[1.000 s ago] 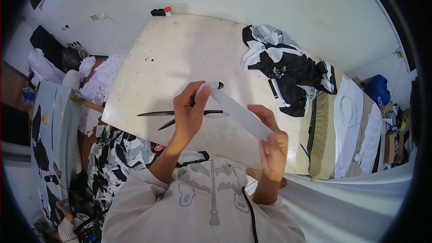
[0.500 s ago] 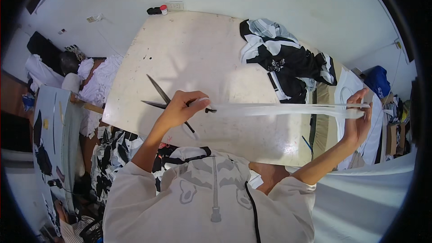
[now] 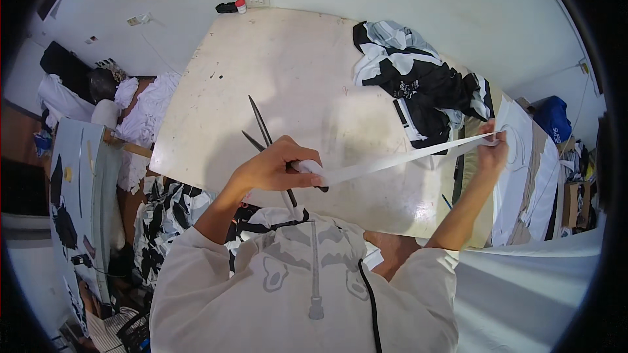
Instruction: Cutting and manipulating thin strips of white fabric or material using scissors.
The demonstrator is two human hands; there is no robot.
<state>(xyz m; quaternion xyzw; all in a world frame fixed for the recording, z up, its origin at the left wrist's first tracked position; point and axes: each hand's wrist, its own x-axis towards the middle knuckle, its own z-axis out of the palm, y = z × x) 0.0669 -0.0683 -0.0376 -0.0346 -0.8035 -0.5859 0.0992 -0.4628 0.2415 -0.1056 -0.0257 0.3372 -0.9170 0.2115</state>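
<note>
A long white strip [image 3: 399,159], apparently elastic or fabric, stretches between my hands above the table. My left hand [image 3: 278,163] is closed on its left end, where the white is bunched up. The same hand also holds dark scissors [image 3: 263,125], their two blades spread and pointing to the far side; the fingers hide much of the handles. My right hand [image 3: 494,151], raised over the table's right side, is closed on the strip's other end, which loops at the fingertips.
Black, white and grey garments [image 3: 418,85] lie heaped at the table's [image 3: 275,72] far right. A black object [image 3: 226,8] and a small red-lidded container [image 3: 241,6] sit by the back wall. Fabric scraps [image 3: 171,222] are piled below the left edge; a blue bag [image 3: 551,117] is at right.
My right hand has moved inward and farther away, so the strip now slants up to the right. My left hand has shifted slightly right and nearer, and the scissors have turned more upright.
</note>
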